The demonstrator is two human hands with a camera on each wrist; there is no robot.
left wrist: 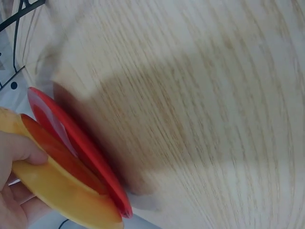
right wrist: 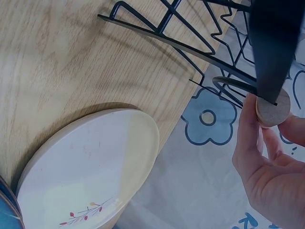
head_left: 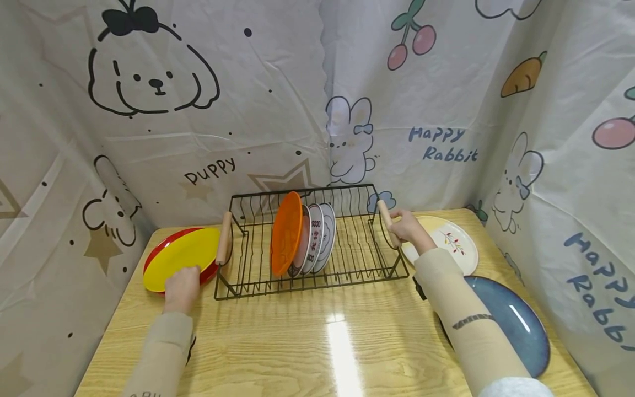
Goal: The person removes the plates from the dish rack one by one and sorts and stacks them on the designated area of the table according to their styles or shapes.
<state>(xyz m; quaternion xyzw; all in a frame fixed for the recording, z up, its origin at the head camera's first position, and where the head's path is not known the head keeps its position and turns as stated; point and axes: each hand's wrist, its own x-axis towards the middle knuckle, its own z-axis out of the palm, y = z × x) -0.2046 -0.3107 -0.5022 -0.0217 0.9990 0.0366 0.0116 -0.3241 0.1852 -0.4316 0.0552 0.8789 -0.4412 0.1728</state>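
My left hand [head_left: 182, 288] pinches the near rim of a yellow plate [head_left: 184, 255]. In the left wrist view the thumb lies on the plate's face and the fingers are behind it. Beneath it a red plate [left wrist: 78, 138] shows, partly covered by the yellow one. At the right end of a black wire dish rack [head_left: 312, 286], my right hand [head_left: 409, 227] grips the wooden handle [head_left: 389, 223]; fingers and thumb close round it in the right wrist view. An orange plate [head_left: 286, 234] stands on edge in the rack, beside several white patterned plates [head_left: 324, 238].
The rack's other wooden handle [head_left: 224, 238] is close to the yellow plate. Right of the rack lie a white and cream plate [head_left: 461, 242] with a sprig design and a large blue plate [head_left: 516, 325], partly hidden by my right sleeve. Printed curtains [head_left: 278, 110] hang round the wooden table [head_left: 278, 342].
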